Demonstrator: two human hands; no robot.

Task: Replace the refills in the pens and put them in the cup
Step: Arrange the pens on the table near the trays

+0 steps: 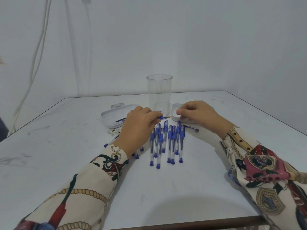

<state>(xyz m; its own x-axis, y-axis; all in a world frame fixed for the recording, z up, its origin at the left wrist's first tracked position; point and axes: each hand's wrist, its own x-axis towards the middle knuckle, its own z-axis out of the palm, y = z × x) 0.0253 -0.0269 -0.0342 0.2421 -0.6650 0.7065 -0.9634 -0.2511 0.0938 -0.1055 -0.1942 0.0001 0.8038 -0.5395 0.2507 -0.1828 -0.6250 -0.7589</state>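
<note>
Several clear pens with blue caps and grips (169,143) lie side by side on the white table (66,163). My left hand (137,128) grips one pen (162,117) near its blue grip, tip pointing right. My right hand (197,113) rests with curled fingers over the small white box (174,112) at the right; what its fingers hold is hidden. A tall clear cup (159,93) stands upright behind the pens, between both hands, with nothing visible inside.
A white box lid or tray (109,117) with a blue refill in it lies left of the cup. One pen (110,141) lies apart at the left. Cables (38,47) hang on the wall at the far left. The table's front edge is close.
</note>
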